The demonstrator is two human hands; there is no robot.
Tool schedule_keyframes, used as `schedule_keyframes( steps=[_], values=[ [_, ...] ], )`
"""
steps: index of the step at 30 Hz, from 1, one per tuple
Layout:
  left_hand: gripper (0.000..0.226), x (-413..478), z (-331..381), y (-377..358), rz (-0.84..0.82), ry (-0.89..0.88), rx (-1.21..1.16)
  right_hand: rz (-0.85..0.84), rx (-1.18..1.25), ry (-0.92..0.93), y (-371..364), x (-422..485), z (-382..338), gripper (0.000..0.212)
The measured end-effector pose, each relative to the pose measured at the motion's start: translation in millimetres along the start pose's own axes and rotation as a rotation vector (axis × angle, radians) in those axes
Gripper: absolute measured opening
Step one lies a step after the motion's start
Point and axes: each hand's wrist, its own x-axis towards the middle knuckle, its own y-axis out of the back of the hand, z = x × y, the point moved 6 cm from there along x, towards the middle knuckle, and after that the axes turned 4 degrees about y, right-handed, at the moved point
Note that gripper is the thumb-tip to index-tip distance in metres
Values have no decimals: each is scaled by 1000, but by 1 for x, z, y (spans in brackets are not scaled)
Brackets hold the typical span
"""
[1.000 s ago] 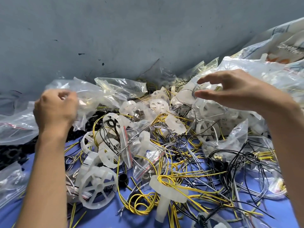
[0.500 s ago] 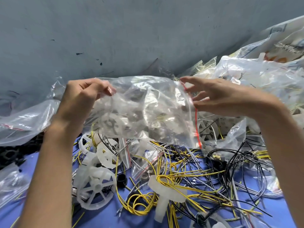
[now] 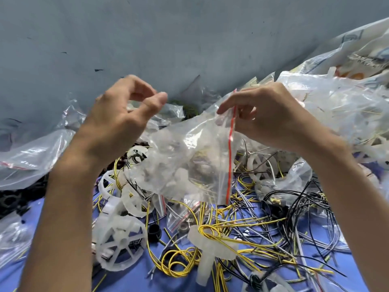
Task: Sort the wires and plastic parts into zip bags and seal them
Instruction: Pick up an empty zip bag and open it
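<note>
A clear zip bag with a red seal strip hangs above the pile, white plastic parts inside it. My right hand pinches its top edge at the red strip. My left hand is raised to the left of the bag with fingers loosely curled, thumb near fingertips, holding nothing that I can see. Below lie white spoked plastic wheels, a white T-shaped part, and tangled yellow wires and black wires.
The parts lie on a blue surface against a grey wall. Clear bags are heaped at the left, a big pile of bags at the right, and black plastic parts at the left edge.
The bag was lifted from the left pile by my left hand, my right hand took its red-strip edge, and my left hand has now let go; the bag hangs lower from the right hand.
</note>
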Motion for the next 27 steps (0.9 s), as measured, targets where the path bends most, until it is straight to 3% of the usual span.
schedule_keyframes(
  steps=[4, 7, 10, 16, 22, 27],
  values=[
    [41, -17, 35, -27, -224, -111, -45, -13, 11, 6, -5, 1, -6, 20],
    [48, -25, 44, -49, -284, -181, 132, -2, 17, -5, -5, 1, -11, 26],
    [48, -28, 45, -62, -300, -219, 215, -19, -9, -16, -7, -1, -13, 17],
    [32, -26, 49, -62, -162, -270, 213, -18, -22, -79, -5, -1, -9, 30],
    [44, -24, 50, -55, -75, -327, 203, -33, -23, -97, -2, -2, -9, 44],
    [37, -18, 38, -43, 43, -233, 296, -42, 1, -113, -1, -3, -10, 51]
  ],
)
